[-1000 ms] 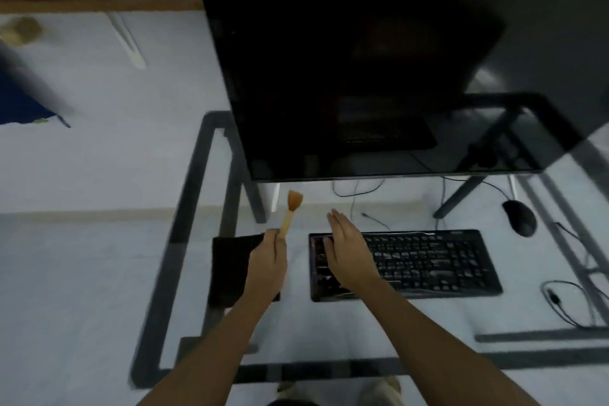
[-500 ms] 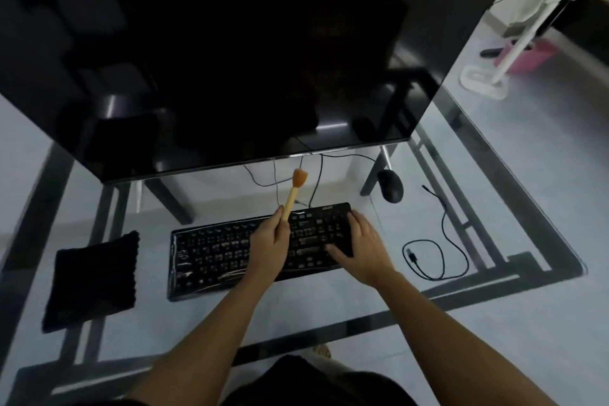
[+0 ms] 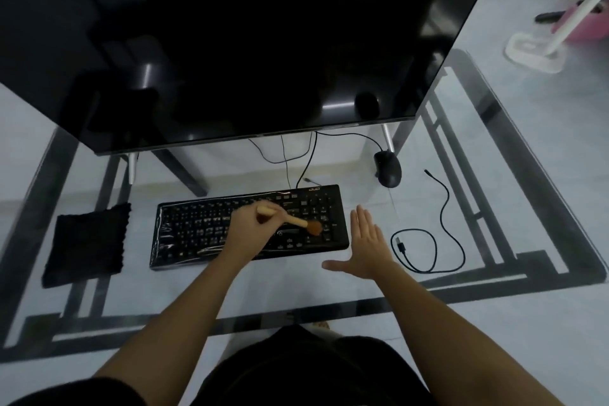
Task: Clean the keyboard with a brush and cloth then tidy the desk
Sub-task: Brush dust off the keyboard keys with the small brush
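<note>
A black keyboard (image 3: 197,231) lies on the glass desk (image 3: 296,290) under the monitor. My left hand (image 3: 253,227) is over the keyboard's middle, shut on a small wooden brush (image 3: 298,222). The brush lies nearly flat, its orange bristles touching the keys on the right side. My right hand (image 3: 369,247) is flat and open, fingers spread, just off the keyboard's right end. A black cloth (image 3: 87,244) lies flat to the left of the keyboard.
A large dark monitor (image 3: 230,43) overhangs the back of the desk. A black mouse (image 3: 388,168) sits behind the keyboard's right end. A loose black cable (image 3: 428,241) curls on the right. A white stand base (image 3: 534,53) is on the floor beyond.
The brush has tipped from upright down onto the right-hand keys. My right hand has come off the keyboard and now lies open beside its right end.
</note>
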